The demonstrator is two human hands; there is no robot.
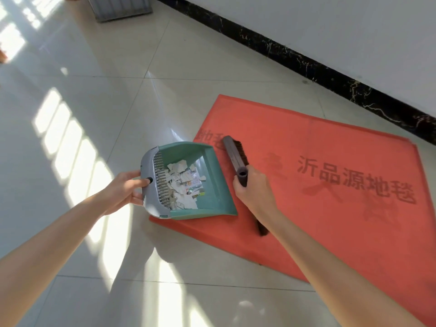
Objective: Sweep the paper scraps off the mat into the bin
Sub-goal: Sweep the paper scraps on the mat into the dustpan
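A red mat (330, 142) with dark printed characters lies on the tiled floor by the wall. A green dustpan (212, 185) with a grey comb-toothed back rests at the mat's left edge. White paper scraps (184, 185) are piled inside the dustpan. My left hand (127, 192) grips the dustpan's grey back. My right hand (254, 192) holds a grey hand brush (232, 154) with dark bristles, lying on the mat just right of the dustpan. No scraps show on the mat's surface.
A grey ribbed bin (120, 8) stands at the top left, far across the floor. A white wall with a black marbled skirting (306, 64) runs behind the mat. Sunlight stripes fall on the floor tiles to the left.
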